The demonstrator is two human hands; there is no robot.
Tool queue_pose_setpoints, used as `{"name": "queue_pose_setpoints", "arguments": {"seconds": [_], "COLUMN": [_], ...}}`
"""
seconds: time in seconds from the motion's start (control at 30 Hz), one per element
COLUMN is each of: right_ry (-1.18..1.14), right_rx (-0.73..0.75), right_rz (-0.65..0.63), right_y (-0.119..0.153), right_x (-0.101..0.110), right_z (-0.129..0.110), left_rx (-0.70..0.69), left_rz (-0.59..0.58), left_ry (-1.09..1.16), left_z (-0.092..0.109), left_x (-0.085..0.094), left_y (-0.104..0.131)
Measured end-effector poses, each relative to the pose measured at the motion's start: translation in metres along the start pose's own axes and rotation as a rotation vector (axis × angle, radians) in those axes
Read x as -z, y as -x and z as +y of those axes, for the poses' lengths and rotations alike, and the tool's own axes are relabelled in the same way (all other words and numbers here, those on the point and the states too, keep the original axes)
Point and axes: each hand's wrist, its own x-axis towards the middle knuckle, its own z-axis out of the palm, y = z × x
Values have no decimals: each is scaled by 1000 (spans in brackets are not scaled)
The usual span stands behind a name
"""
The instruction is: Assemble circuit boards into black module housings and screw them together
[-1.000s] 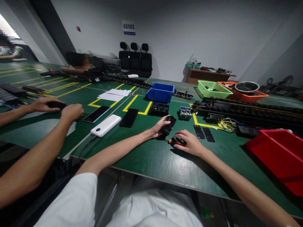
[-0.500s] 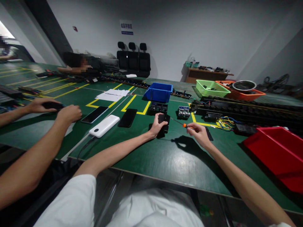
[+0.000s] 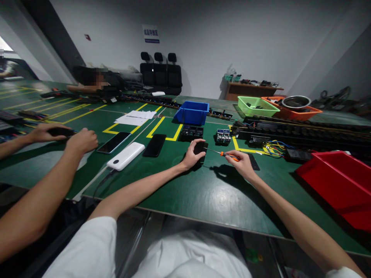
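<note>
My left hand (image 3: pixel 192 156) is closed around a small black box-shaped part (image 3: pixel 200 148), holding it just over the green table. In my right hand (image 3: pixel 241 163) is a screwdriver (image 3: pixel 228 155) with an orange and black handle, its thin shaft pointing left. The shaft's tip meets, or nearly meets, the right side of the black part; the exact contact is too small to make out. Behind my left hand stands a dark module (image 3: pixel 191 133), and a silver-and-black module (image 3: pixel 223 136) stands to its right. A flat black piece (image 3: pixel 254 162) lies beyond my right hand.
Left of my hands lie a black phone (image 3: pixel 154 145), a white power bank (image 3: pixel 126 156) and another phone (image 3: pixel 114 142). A blue bin (image 3: pixel 193 112) stands behind, a red bin (image 3: pixel 336 185) at right. Long black assemblies with wires (image 3: pixel 290 135) lie back right. A co-worker's hands (image 3: pixel 82 139) work at left.
The screwdriver has come level and its tip has moved to the black part's side. My left hand has turned the part slightly. The view has shifted a little.
</note>
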Motion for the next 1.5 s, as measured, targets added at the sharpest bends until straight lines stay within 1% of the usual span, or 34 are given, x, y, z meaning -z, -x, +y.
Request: {"name": "queue_pose_setpoints", "arguments": {"seconds": [0.17, 0.3, 0.4, 0.53, 0.7, 0.9, 0.97, 1.13, 1.23, 1.37, 1.5], "right_ry": [38, 21, -33, -103, -64, 9, 5, -87, -28, 58, 35], "right_rx": [22, -5, -56, -110, -59, 21, 20, 12, 33, 71, 60], "right_rz": [7, -37, -86, -113, -135, -113, -109, -133, -144, -99, -68], "right_y": [-1, -2, -2, -1, -1, 0, 0, -3, -5, -2, 3], "right_x": [3, 8, 9, 8, 10, 11, 10, 13, 18, 21, 16], "right_z": [-3, -6, -9, -11, -14, -16, -14, -7, -1, 2, 0], "left_rx": [-113, -196, -211, -214, -226, -169, -147, -87, -44, 17, 51], "left_rz": [17, 36, 33, 25, 6, 0, -17, -62, -77, -108, -127], "left_ry": [-138, -273, -308, -337, -341, -350, -353, -387, -409, -439, -453], "left_z": [1, 6, 9, 12, 16, 19, 18, 16, 15, 14, 12], "left_x": [0, -2, -3, -3, -2, -2, -1, -1, -2, -6, -5], "left_y": [0, 3, 6, 9, 13, 16, 16, 13, 11, 9, 8]}}
